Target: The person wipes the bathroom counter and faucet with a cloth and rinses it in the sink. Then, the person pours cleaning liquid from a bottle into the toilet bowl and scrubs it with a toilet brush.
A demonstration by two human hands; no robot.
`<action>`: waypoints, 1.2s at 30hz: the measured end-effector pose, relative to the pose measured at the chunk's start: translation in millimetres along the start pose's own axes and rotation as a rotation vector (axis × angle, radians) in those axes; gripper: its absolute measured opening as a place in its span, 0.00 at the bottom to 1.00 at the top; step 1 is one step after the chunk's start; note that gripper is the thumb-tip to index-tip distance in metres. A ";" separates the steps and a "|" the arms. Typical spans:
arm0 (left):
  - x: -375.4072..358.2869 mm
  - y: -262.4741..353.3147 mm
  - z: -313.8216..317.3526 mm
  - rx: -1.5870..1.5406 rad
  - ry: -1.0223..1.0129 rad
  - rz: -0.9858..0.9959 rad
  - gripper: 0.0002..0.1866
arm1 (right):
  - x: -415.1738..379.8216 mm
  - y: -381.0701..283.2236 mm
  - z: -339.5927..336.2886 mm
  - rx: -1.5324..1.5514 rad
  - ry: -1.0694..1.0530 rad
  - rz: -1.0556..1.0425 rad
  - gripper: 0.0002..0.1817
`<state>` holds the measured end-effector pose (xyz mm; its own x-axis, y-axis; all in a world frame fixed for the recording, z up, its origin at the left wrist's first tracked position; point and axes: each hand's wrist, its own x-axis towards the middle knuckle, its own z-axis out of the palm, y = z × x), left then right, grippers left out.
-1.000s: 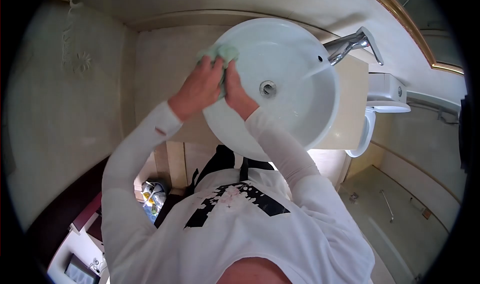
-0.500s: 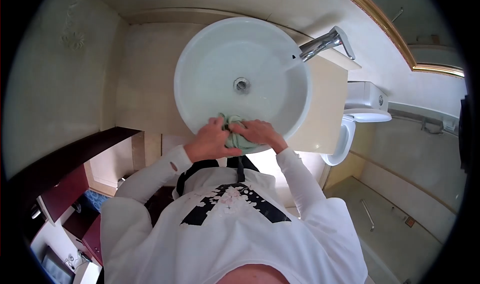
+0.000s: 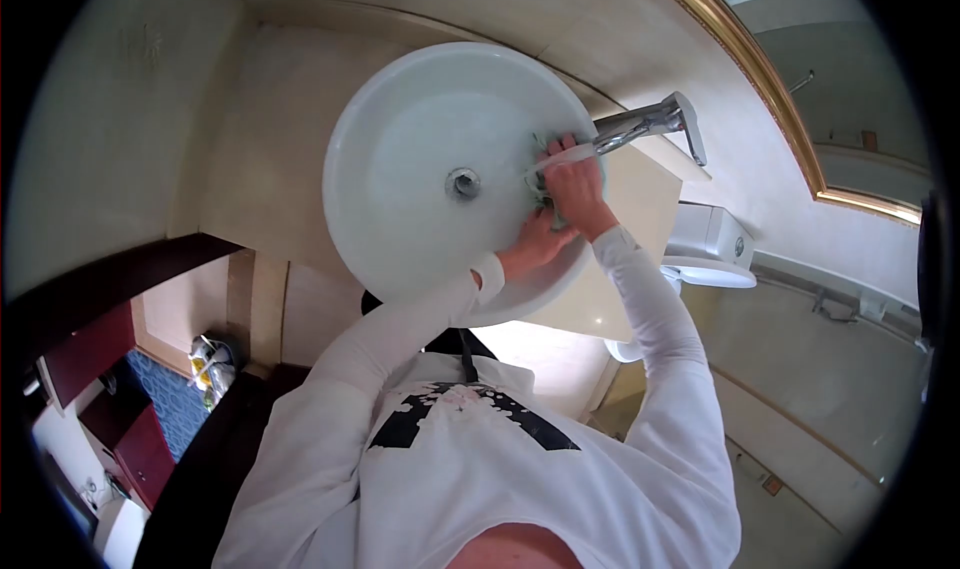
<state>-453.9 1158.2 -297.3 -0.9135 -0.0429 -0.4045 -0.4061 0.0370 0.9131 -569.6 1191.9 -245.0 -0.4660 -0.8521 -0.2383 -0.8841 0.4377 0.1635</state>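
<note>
A green cloth is bunched against the inner right wall of the white round basin. My right hand closes over it from above, directly beneath the chrome faucet. A stream of water runs from the spout onto the cloth and my right fingers. My left hand holds the cloth's lower edge with its fingers curled, close beside the right hand. Much of the cloth is hidden by my hands.
The basin has a metal drain in its middle and stands on a beige countertop. A gold-framed mirror hangs at the upper right. Beyond the counter is a white toilet. Dark red cabinets are at the left.
Both hands have moved with the cloth from the basin's near rim to its right side under the faucet. Water now flows from the spout.
</note>
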 end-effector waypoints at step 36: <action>-117.4 11.1 -199.9 0.235 0.248 -0.225 0.23 | 1.8 -183.6 8.6 1.341 0.299 0.685 0.16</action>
<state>-346.4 964.1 -229.4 -0.7795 -0.3145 -0.5417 -0.6156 0.2249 0.7552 -408.4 1112.4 -283.7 -0.9052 -0.3381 -0.2576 0.0340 0.5466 -0.8367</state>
